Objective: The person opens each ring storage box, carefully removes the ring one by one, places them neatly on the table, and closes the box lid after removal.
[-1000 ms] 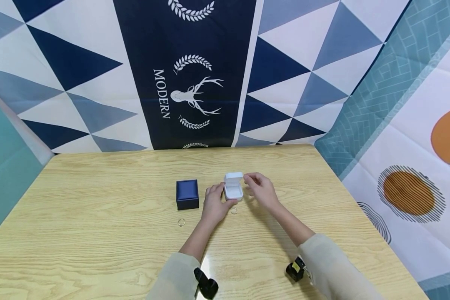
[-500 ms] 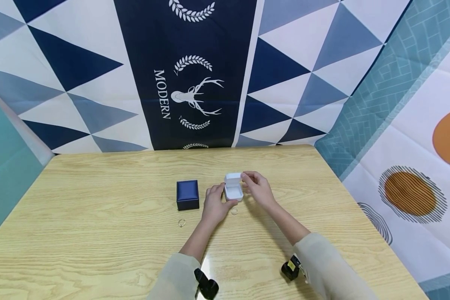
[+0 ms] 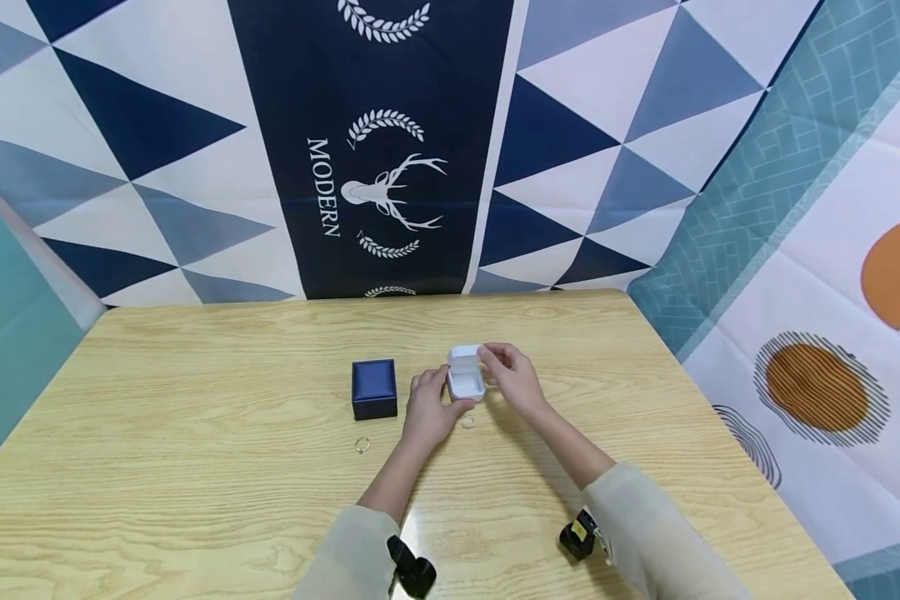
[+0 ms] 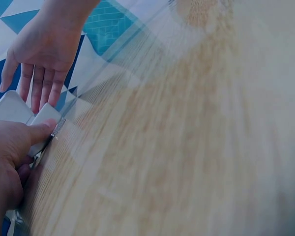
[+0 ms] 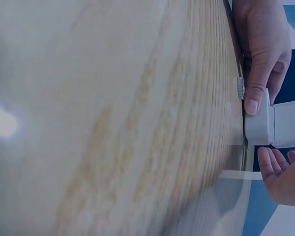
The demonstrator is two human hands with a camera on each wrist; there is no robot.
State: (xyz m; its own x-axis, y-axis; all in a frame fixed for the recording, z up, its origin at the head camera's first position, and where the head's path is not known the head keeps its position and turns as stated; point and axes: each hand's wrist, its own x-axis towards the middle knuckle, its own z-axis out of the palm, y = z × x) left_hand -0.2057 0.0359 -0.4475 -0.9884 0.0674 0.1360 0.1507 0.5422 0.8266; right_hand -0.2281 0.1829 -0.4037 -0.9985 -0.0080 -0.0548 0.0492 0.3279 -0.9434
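Note:
A small white ring box (image 3: 466,384) stands on the table with its lid raised. My left hand (image 3: 424,410) grips its lower part, the thumb on the front and the fingers along the left side. At the box's right, my right hand (image 3: 515,379) has its thumb tip at the edge of the raised lid (image 5: 289,124). Its other fingers (image 4: 48,87) extend fairly straight beside the box, not curled round it. One ring (image 3: 468,422) lies just in front of the box, near the left thumb; its sparkling band (image 5: 240,88) shows in the right wrist view.
A closed dark blue box (image 3: 374,389) sits left of the left hand. In front of it lies a second ring (image 3: 362,445). The wooden table (image 3: 217,467) meets a patterned cloth backdrop (image 3: 390,183) at its far edge.
My right hand has moved slightly left, bringing its thumb to the edge of the white box's lid. The left hand, both rings and the blue box stay put.

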